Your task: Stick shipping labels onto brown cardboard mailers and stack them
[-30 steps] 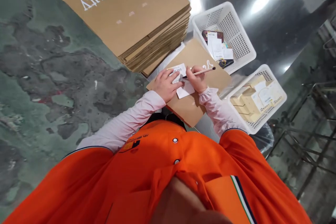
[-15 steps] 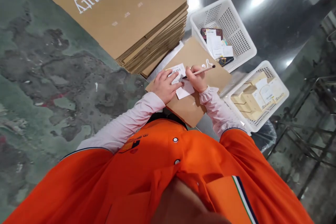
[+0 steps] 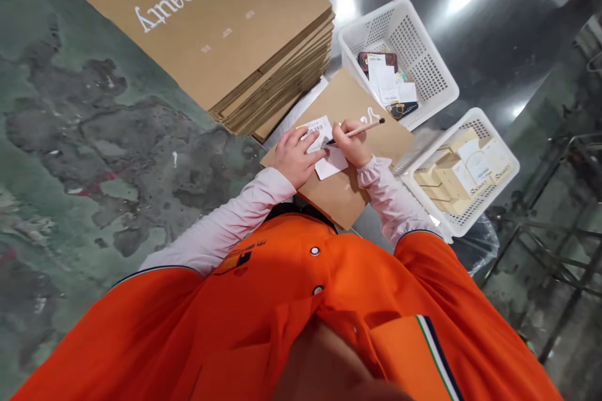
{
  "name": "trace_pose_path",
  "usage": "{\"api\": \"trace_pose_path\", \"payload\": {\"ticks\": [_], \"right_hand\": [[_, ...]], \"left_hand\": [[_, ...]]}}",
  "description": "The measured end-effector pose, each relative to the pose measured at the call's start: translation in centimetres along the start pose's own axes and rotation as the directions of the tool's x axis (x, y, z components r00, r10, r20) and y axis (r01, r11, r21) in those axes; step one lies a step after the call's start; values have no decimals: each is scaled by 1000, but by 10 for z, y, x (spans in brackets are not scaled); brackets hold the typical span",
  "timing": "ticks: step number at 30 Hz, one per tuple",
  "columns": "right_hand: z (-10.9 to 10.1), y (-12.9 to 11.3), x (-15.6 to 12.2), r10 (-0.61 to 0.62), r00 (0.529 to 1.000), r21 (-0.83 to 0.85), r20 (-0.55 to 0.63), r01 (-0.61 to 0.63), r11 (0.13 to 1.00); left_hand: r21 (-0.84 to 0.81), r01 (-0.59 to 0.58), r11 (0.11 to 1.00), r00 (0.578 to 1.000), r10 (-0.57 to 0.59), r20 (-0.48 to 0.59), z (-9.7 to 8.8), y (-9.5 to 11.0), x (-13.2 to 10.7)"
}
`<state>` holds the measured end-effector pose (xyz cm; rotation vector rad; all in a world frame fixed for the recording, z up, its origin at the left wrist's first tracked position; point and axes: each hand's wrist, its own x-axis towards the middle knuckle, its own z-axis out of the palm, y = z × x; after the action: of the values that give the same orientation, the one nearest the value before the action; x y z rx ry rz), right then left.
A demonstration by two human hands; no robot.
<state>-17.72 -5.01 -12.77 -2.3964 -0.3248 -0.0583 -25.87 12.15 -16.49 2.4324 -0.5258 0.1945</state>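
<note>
My right hand (image 3: 352,143) is closed around a slim pale pen (image 3: 365,128) with a dark end. Its tip meets a white paper label (image 3: 332,163) printed with a barcode. Fingers stretched out, my left hand (image 3: 297,155) lies flat on the left part of that paper and covers some of it. Under both hands is a flat brown cardboard sheet (image 3: 352,91) with white lettering, partly hidden by my right hand. Whatever marks the pen tip leaves are too small to read.
At upper left rises a tall stack of flat cardboard boxes (image 3: 188,44) lettered "beauty". A white perforated basket (image 3: 426,44) with labelled packs stands beyond my right hand. Another white basket (image 3: 505,153) of cream boxes is to the right. A metal frame (image 3: 555,225) stands at far right.
Both hands stay almost where they were, the left flat on the paper and the right holding the pen. The whole view has shifted very slightly.
</note>
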Motion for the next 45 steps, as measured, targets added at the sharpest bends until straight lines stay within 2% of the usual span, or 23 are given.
{"api": "trace_pose_path", "payload": {"ticks": [6,11,16,21,28,32,41,45], "right_hand": [[0,-2,1,76,997,32,3,-76,997],[-1,-2,2,23,1000,29,10,-23,999],[0,5,1,-36,998,54,-56,39,998],[-1,11,1,-26,986,50,-168,35,998],[0,7,2,-4,997,33,-83,7,999],[-2,6,3,-28,996,24,-89,31,999],[-3,1,5,25,993,11,-118,-23,1000],[-3,2,7,21,996,33,-89,-18,999]], "left_hand": [[-11,15,1000,1000,-15,7,-1,1,0],[9,18,1000,1000,-18,15,-2,2,0],[-18,38,999,999,-38,29,-3,2,0],[-7,25,1000,1000,-24,15,-2,1,0],[11,31,999,1000,-31,-4,-1,1,0],[28,7,1000,1000,-7,-17,0,1,0],[8,11,1000,1000,-11,2,-3,1,0],[6,2,1000,1000,-2,-9,-2,1,-1]]}}
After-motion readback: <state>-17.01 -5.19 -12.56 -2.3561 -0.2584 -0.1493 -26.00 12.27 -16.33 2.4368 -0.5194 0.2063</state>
